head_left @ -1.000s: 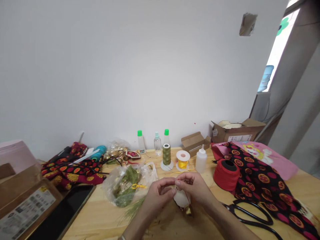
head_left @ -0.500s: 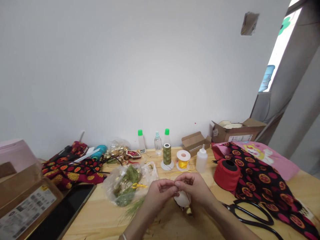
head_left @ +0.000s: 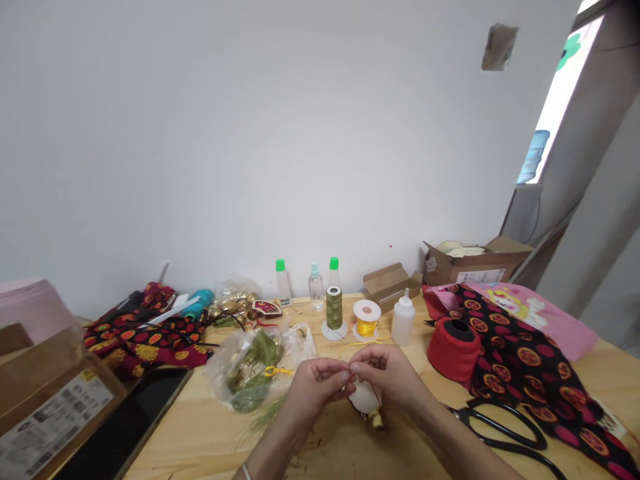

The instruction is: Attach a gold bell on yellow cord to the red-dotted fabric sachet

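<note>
My left hand (head_left: 315,389) and my right hand (head_left: 387,378) meet over the wooden table (head_left: 200,433), fingertips pinched together on a tiny thing I cannot make out. Just under them lies a small white rounded object (head_left: 364,398) with a gold bit (head_left: 376,420) at its lower end. A thin yellow cord runs back from the hands toward the yellow cord spool (head_left: 367,321). A clear plastic bag of green tassels (head_left: 255,370) lies left of my left hand.
Green thread spool (head_left: 333,309), white squeeze bottle (head_left: 403,319), three small bottles (head_left: 315,287) stand behind. A red thread cone (head_left: 453,349), patterned fabric (head_left: 525,370) and black scissors (head_left: 505,433) lie right. Patterned cloth (head_left: 145,337), cardboard box (head_left: 50,400) and a dark tablet (head_left: 125,427) sit left.
Both hands stay pinched together in nearly the same spot; they have lifted and shifted very slightly. Nothing else on the table moved.
</note>
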`<state>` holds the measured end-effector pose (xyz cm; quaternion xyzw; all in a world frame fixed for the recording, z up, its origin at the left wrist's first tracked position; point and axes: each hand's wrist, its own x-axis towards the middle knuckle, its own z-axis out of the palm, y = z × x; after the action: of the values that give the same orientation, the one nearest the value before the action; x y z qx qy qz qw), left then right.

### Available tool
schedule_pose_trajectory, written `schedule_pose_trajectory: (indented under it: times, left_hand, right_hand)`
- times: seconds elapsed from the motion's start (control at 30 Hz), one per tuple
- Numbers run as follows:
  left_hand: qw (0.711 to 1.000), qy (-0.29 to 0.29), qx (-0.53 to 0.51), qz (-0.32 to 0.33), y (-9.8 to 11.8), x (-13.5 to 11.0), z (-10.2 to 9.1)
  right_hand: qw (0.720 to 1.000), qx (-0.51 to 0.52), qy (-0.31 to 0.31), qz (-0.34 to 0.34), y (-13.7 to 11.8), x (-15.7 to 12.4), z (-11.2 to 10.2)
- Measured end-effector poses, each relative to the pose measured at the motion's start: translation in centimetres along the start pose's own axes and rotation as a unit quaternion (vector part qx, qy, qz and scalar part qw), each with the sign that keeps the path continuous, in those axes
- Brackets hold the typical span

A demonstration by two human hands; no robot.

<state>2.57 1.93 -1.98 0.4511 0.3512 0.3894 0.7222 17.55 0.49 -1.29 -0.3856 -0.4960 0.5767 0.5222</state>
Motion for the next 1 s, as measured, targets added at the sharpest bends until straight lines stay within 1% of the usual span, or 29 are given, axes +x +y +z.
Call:
schedule_pose_trajectory:
  times: [0.1,0.27,0.33,0.4,0.47,0.57,0.63,0.77,0.87,1.0]
  left_hand:
    - [1.000,0.009,-0.022,0.003,0.3,-0.1,0.1]
    - [0.995,0.054,-0.089,-0.008,0.5,-0.2,-0.3]
    - [0.991,0.054,-0.119,-0.023,0.4,-0.2,-0.6]
    - [0.987,0.035,-0.150,-0.042,0.3,-0.3,-0.9]
    - [0.983,0.002,-0.171,-0.067,0.3,-0.3,-1.0]
    - [0.976,-0.052,-0.176,-0.119,0.3,-0.5,-0.9]
    - [0.973,-0.063,-0.171,-0.140,0.4,-0.6,-0.7]
    - [0.978,-0.042,-0.159,-0.125,0.6,-0.8,-0.2]
    - [0.985,-0.038,-0.127,-0.109,0.8,-0.9,0.1]
    - [0.994,-0.018,-0.089,-0.065,1.0,-1.0,0.3]
  right_hand:
    - [1.000,-0.005,0.009,0.002,-0.3,-0.1,0.1]
    - [0.998,-0.007,0.067,-0.006,-1.0,-0.3,-0.1]
    - [0.997,0.004,0.080,-0.014,-1.1,-0.3,-0.3]
    - [0.996,0.011,0.081,-0.017,-1.1,-0.2,-0.3]
    - [0.997,0.010,0.077,-0.018,-1.0,-0.2,-0.3]
    - [0.997,0.006,0.073,-0.019,-1.0,-0.2,-0.2]
    - [0.997,0.006,0.069,-0.018,-0.9,-0.3,-0.1]
    - [0.998,0.008,0.054,-0.016,-0.7,-0.3,0.2]
    - [0.999,0.010,0.048,-0.008,-0.4,-0.3,0.3]
    - [0.999,0.006,0.052,-0.004,-0.3,-0.5,0.6]
